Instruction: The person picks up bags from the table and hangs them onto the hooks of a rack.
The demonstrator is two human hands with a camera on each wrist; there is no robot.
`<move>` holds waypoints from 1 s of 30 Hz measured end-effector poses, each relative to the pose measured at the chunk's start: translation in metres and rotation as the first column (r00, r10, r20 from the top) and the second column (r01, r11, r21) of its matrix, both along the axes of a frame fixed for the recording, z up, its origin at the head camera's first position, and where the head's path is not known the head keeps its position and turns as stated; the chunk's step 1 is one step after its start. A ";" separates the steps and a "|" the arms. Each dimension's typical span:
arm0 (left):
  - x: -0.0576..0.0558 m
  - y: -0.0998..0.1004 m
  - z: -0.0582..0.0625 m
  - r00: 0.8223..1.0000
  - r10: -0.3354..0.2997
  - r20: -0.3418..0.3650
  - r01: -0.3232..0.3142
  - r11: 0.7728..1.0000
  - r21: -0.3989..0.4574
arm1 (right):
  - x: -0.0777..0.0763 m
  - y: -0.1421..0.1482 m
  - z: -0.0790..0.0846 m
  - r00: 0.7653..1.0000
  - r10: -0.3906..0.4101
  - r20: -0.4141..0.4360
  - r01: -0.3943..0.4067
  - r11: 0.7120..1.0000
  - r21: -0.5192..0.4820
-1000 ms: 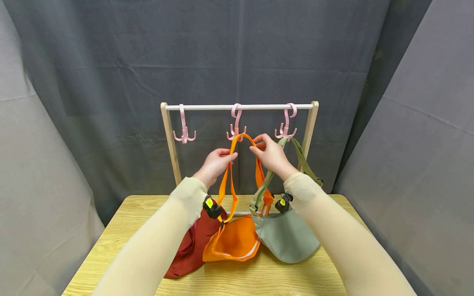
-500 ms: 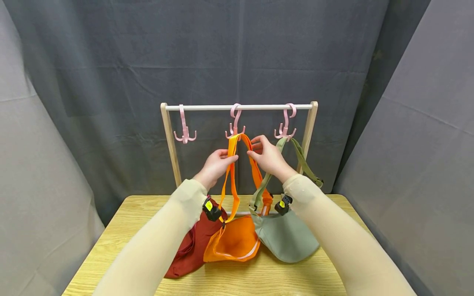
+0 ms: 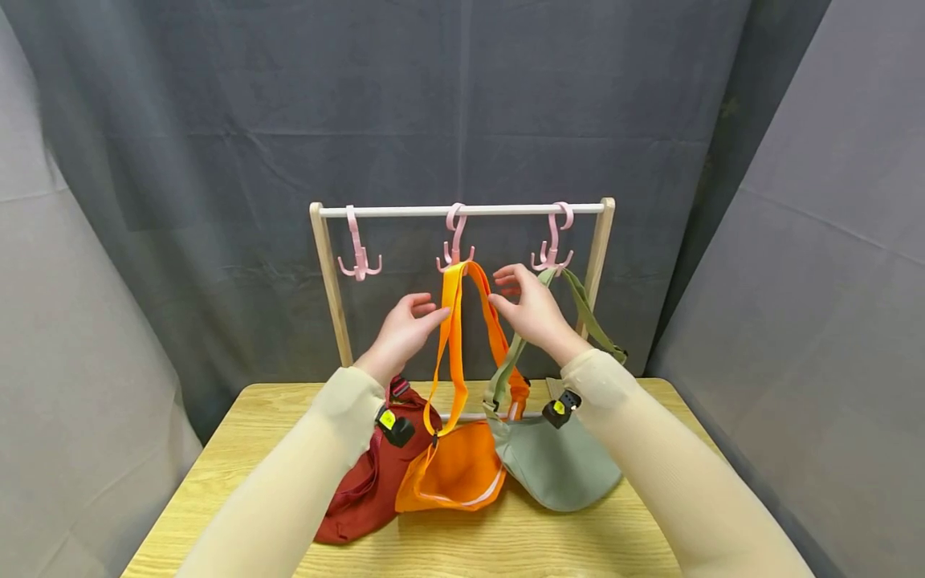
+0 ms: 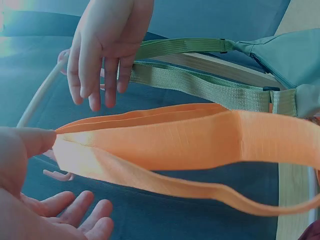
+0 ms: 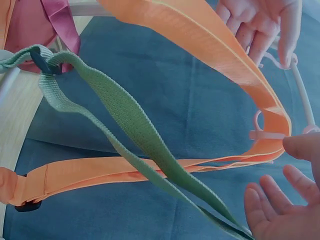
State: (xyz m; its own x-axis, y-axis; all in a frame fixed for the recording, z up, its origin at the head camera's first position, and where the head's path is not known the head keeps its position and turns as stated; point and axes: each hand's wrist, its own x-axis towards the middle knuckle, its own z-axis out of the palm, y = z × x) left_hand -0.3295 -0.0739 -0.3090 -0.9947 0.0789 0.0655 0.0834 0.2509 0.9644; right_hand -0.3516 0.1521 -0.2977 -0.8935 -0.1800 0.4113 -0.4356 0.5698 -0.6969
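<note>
An orange bag rests on the wooden table, its orange strap looped over the middle pink hook. Left of the strap is my left hand, fingers spread and loosely bent, the thumb tip close to the strap's edge. My right hand hovers on the strap's other side, fingers relaxed, between it and the green strap. In the right wrist view, the orange strap runs over the hook behind my right thumb; whether the thumb touches it I cannot tell.
A sage-green bag hangs from the right pink hook, its bottom near the table. A dark red bag lies at left, partly behind my left wrist. The left pink hook hangs from the rack's white bar.
Both hands have let go of the orange strap, which stays over the middle hook. My left hand has drawn back left, and my right hand has moved slightly right.
</note>
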 end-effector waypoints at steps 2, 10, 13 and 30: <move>0.003 -0.003 -0.001 1.000 0.016 -0.022 -0.016 1.000 -0.009 | 0.003 0.001 0.000 1.000 0.011 -0.021 -0.012 1.000 -0.023; 0.016 -0.012 -0.007 0.984 0.049 -0.174 -0.052 0.999 -0.015 | 0.016 0.007 -0.003 0.998 0.015 -0.069 -0.020 0.998 -0.067; 0.023 -0.015 -0.010 0.972 0.042 -0.233 -0.052 0.998 -0.034 | 0.021 0.008 -0.005 0.996 0.019 -0.084 -0.026 0.996 -0.087; 0.065 -0.018 -0.022 0.895 -0.013 -0.446 -0.030 0.996 -0.090 | 0.056 0.018 -0.024 0.985 -0.006 -0.171 -0.022 0.987 -0.162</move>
